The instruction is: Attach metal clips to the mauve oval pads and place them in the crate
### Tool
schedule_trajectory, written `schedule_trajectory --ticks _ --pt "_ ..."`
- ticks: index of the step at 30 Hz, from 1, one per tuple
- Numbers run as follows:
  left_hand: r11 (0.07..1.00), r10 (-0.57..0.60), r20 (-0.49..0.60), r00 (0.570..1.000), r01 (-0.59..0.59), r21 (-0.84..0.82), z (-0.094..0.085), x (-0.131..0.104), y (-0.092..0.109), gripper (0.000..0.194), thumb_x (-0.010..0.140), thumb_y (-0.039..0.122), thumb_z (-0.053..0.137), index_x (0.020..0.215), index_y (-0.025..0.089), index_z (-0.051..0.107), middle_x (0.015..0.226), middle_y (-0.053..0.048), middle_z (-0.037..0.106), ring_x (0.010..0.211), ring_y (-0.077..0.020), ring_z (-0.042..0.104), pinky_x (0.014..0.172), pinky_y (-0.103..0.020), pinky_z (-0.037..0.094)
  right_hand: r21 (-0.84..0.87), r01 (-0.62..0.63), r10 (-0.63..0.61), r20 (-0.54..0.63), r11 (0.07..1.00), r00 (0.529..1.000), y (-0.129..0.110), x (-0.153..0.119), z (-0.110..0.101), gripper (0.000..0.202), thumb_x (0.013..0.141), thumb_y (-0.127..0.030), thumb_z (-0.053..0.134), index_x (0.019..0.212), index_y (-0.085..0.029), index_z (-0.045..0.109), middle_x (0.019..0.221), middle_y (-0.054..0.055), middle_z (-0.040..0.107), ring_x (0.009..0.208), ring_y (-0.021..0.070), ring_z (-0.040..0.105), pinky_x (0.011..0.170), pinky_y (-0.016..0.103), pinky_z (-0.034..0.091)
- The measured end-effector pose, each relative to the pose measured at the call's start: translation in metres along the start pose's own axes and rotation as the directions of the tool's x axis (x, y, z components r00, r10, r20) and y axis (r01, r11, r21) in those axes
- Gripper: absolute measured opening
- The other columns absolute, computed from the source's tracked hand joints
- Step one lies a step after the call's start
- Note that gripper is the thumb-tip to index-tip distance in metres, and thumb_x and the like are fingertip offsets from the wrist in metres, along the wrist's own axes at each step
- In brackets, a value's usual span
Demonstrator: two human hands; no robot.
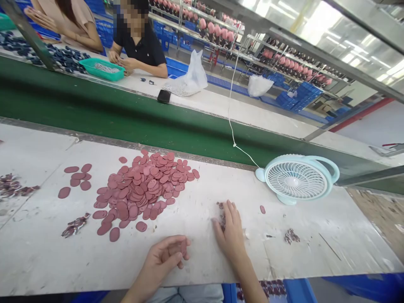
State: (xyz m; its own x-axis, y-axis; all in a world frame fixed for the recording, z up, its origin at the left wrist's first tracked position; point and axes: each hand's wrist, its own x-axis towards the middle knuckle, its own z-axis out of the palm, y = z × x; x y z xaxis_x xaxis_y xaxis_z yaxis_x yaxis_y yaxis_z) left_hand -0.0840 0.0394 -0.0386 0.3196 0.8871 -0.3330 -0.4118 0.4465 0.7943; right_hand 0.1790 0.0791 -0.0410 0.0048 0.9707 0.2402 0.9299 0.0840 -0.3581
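Note:
My left hand [164,257] is near the front edge of the table, its thumb and fingers pinching a dark-red oval piece [184,248]. To its right, my right hand [232,233] lies palm down with its fingers stretched out and the thumb apart. Small brown bits [221,210] show between that thumb and the fingers; the rest of them is hidden under the hand. A big heap of flat dark-red oval pieces [139,185], some with small holes, spreads beyond and left of my left hand. Several loose ovals [75,182] lie further left.
A light-blue fan [292,182] stands back right, its white cord [233,126] running upward. More brown bits [292,236] and a thin stick [330,247] lie at right. Beyond the green belt [126,115], two people work beside a teal tray [102,69] and plastic bag [191,80].

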Motion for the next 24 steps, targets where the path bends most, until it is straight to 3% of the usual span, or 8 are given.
schedule_trajectory --ticks 4,9,12,16,21,24 --pt "0.999 0.025 -0.015 1.0 -0.025 0.031 0.0 0.0 0.0 0.031 0.083 0.033 0.077 0.113 0.025 0.075 0.116 -0.014 0.077 0.083 -0.024 0.072 0.064 -0.032 0.058 -0.026 -0.019 0.018 -0.032 0.999 0.999 -0.006 -0.036 -0.005 0.065 0.101 -0.036 0.05 0.159 -0.022 0.025 0.162 0.014 0.036 0.153 0.0343 0.025 0.119 0.065 0.03" --pt "0.998 0.04 -0.063 0.997 -0.036 0.06 0.001 -0.001 -0.001 0.031 0.084 0.032 0.076 0.114 0.024 0.074 0.116 -0.014 0.076 0.084 -0.0239 0.072 0.065 -0.032 0.058 -0.042 -0.002 0.007 0.097 0.999 0.995 -0.013 -0.078 -0.013 0.073 0.1 -0.036 0.051 0.163 -0.026 0.014 0.167 0.009 0.026 0.154 0.0376 0.021 0.116 0.064 0.037" --pt "0.996 0.037 -0.095 0.995 -0.029 0.081 0.003 0.0 0.002 0.031 0.083 0.033 0.077 0.113 0.023 0.075 0.115 -0.014 0.077 0.083 -0.0238 0.072 0.065 -0.032 0.058 -0.033 -0.011 0.016 0.165 0.999 0.986 -0.017 -0.091 -0.02 0.069 0.1 -0.037 0.05 0.162 -0.032 0.019 0.168 0.003 0.024 0.154 0.0397 0.019 0.115 0.066 0.038" --pt "0.999 0.023 -0.13 0.991 -0.018 0.04 0.008 0.002 0.008 0.031 0.081 0.032 0.079 0.111 0.023 0.076 0.111 -0.013 0.078 0.08 -0.0226 0.071 0.063 -0.031 0.056 0.004 -0.017 0.016 0.172 1.0 0.985 -0.016 -0.082 -0.02 0.066 0.101 -0.037 0.049 0.161 -0.033 0.023 0.167 0.0 0.027 0.155 0.0379 0.017 0.118 0.064 0.035" --pt "0.999 -0.001 -0.183 0.983 -0.006 -0.037 0.012 0.002 0.013 0.032 0.079 0.028 0.082 0.11 0.022 0.076 0.11 -0.013 0.078 0.077 -0.0203 0.071 0.062 -0.028 0.055 0.003 -0.014 0.014 0.133 1.0 0.991 -0.008 -0.044 -0.011 0.069 0.101 -0.042 0.049 0.162 -0.026 0.022 0.168 0.008 0.025 0.155 0.0401 0.015 0.118 0.066 0.032" --pt "0.998 -0.007 -0.204 0.979 -0.006 -0.065 0.012 0.002 0.013 0.034 0.077 0.028 0.084 0.109 0.021 0.076 0.109 -0.014 0.079 0.076 -0.02 0.072 0.062 -0.028 0.056 0.025 -0.004 0.001 0.112 1.0 0.994 -0.007 -0.039 -0.015 0.07 0.101 -0.042 0.049 0.162 -0.022 0.021 0.168 0.011 0.025 0.156 0.0389 0.014 0.119 0.065 0.031"
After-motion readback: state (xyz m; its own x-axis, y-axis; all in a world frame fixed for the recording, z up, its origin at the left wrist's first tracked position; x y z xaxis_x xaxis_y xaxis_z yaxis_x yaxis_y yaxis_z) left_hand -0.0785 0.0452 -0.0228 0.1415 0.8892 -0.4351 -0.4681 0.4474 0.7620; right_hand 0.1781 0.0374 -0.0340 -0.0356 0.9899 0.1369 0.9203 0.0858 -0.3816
